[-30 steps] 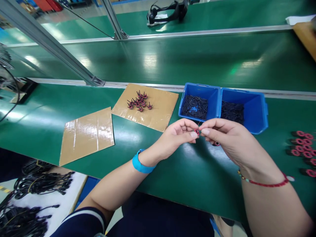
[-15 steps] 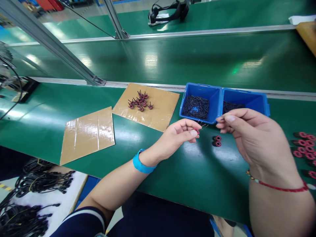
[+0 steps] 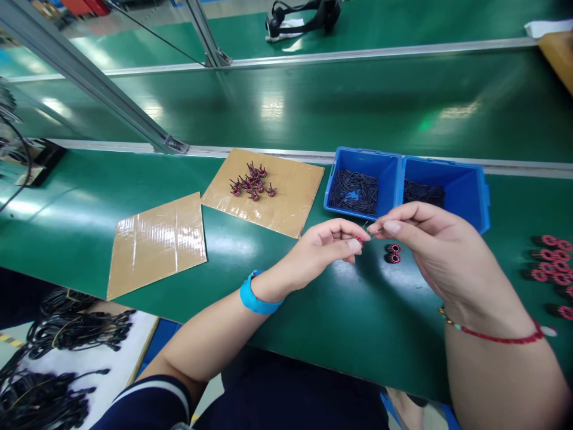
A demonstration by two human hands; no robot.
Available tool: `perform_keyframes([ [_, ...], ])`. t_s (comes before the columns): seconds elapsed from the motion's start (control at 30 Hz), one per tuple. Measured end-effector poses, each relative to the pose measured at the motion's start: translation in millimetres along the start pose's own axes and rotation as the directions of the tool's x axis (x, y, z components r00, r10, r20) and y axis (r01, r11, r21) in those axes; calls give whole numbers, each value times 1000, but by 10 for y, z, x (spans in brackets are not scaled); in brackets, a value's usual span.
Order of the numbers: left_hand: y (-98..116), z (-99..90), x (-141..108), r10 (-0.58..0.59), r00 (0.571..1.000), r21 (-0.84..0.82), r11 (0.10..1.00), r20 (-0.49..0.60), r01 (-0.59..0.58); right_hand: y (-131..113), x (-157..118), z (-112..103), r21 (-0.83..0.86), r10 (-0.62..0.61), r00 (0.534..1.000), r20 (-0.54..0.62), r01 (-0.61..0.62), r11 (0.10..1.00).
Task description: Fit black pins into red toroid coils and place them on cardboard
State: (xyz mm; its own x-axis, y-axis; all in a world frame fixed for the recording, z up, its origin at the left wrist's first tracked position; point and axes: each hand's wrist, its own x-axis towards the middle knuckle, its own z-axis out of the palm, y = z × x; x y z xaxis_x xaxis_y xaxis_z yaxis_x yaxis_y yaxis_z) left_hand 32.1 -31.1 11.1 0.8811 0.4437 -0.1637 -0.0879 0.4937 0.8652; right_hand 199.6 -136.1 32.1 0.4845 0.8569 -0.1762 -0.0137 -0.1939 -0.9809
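My left hand, with a blue wristband, pinches a small red wound coil between thumb and fingers. Thin wire leads stick out of the coil toward the right. At those leads, my right hand is closed in a pinch; what lies between its fingertips is too small to make out. Two more red-and-black coils sit on the green bench just below the right fingers. Behind the hands is a blue bin of short black tubes. A second blue bin stands against it, partly hidden by my right hand.
Several coils with black-sleeved leads lie on a cardboard sheet. Another cardboard sheet is further left. More red coils are grouped at the right edge. A metal post slants down to the bench's back rail.
My right hand has moved left and slightly down, bringing its pinched fingertips to the coil's wire leads. My left hand keeps its hold on the coil, almost unmoved.
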Motion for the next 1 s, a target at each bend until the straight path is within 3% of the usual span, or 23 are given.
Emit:
perform_keyframes([
  [1.0,-24,-7,4,25,1000,1,1000,16,-25,19,4,5,43,-25,998,55,22,999],
])
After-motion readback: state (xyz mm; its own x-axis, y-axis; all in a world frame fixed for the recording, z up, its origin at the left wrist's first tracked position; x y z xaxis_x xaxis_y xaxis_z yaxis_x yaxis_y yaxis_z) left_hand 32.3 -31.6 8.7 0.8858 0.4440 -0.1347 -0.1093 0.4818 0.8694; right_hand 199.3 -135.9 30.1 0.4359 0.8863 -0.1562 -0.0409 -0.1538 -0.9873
